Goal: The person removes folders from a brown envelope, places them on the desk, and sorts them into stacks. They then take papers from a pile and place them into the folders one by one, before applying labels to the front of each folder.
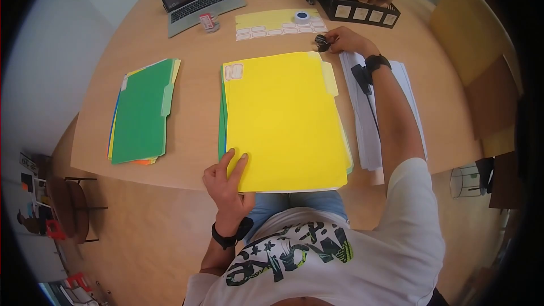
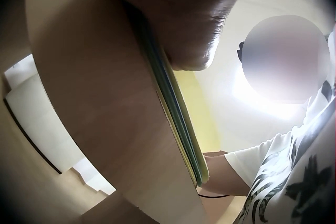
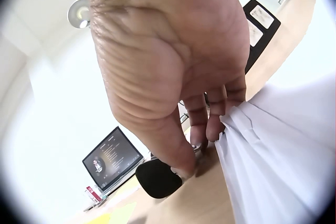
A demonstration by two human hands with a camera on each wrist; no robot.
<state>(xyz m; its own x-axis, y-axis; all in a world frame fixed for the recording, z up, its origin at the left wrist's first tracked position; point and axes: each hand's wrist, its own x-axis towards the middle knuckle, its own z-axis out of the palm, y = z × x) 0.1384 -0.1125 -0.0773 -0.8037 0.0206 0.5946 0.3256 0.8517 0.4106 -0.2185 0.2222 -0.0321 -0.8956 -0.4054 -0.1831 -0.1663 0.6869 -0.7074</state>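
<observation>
A yellow folder (image 1: 283, 119) tops a stack of folders at the centre of the table. My left hand (image 1: 228, 187) lies at the stack's lower left corner, two extended fingers resting on the yellow surface; the left wrist view shows the palm (image 2: 184, 19) beside the layered folder edges (image 2: 176, 113). Beyond the stack's upper right corner, my right hand (image 1: 352, 41) pinches a black clip (image 1: 322, 43) between thumb and fingers. Seen from the right wrist, the clip (image 3: 157, 178) is low at the thumb tip, and white papers (image 3: 283, 150) are beside the hand (image 3: 173, 61).
Green-topped folders (image 1: 141, 113) lie at left, white papers (image 1: 362, 130) under the right forearm. Behind are a laptop (image 1: 201, 0), a red-and-white packet (image 1: 207, 21), a label sheet (image 1: 255, 21) bearing a round white object (image 1: 302, 17), and a black organizer (image 1: 362, 14).
</observation>
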